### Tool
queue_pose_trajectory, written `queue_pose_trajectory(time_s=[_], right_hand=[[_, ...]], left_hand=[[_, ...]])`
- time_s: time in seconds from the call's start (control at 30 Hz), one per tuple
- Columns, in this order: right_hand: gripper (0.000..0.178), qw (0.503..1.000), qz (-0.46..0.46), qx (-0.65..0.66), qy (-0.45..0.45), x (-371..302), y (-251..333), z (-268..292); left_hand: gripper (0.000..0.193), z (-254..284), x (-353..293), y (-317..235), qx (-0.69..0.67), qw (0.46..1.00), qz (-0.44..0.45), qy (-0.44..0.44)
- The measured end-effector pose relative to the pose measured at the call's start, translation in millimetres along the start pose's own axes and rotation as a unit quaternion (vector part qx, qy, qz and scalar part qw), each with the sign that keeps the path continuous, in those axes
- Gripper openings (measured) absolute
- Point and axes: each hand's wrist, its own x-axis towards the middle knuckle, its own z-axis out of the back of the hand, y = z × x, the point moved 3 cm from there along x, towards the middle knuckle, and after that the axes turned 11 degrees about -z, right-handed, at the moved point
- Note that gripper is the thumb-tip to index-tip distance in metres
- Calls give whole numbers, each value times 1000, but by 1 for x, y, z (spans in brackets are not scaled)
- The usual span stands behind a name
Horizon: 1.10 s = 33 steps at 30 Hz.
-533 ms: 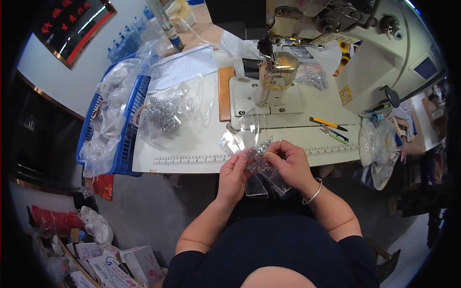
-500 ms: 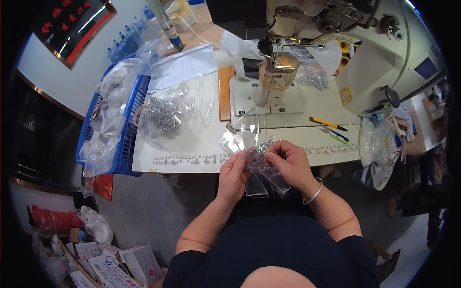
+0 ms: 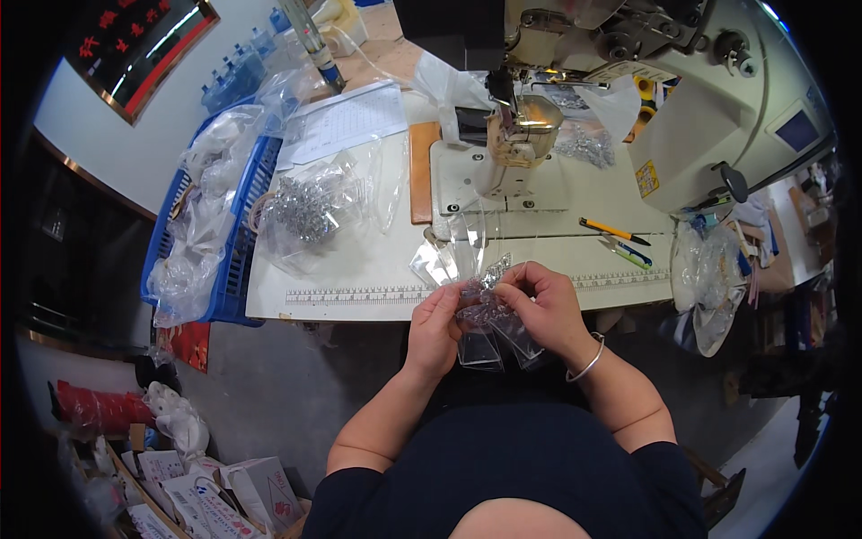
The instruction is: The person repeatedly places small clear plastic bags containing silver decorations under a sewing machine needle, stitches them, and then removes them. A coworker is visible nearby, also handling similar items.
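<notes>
At the table's front edge, both my hands grip a bunch of transparent plastic pieces with silvery, glittering parts (image 3: 486,312). My left hand (image 3: 435,329) pinches its left side between thumb and fingers. On the right side my right hand (image 3: 545,312) is closed, thumb against the bent forefinger. Flat transparent strips hang below the hands, and others reach up over the table toward the sewing machine (image 3: 525,148). What exactly lies between the fingertips is partly hidden.
A transparent bag of silvery pieces (image 3: 305,211) lies on the table's left, beside a blue basket (image 3: 241,242) filled with plastic bags. An orange-and-black pen (image 3: 614,231) and a green-and-blue tool (image 3: 631,256) rest on the right. A ruler strip (image 3: 359,296) runs along the front edge.
Both hands stay in nearly the same place, gripping the bunch. The silvery parts and the hanging strips have shifted slightly.
</notes>
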Motion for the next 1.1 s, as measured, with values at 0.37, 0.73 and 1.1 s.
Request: queue_pose_trajectory(time_s=[0.37, 0.73, 1.1], right_hand=[[8, 991, 79, -72, -80, -8, 12, -2], [9, 993, 74, -57, -79, -7, 5, -4], [42, 857, 296, -408, -106, -2, 64, 33]], left_hand=[[25, -5, -2, 0, 5, 1000, -24, -9], [31, -9, 0, 5, 89, 993, -26, -74], [32, -17, 17, -24, 225, 974, 27, 27]])
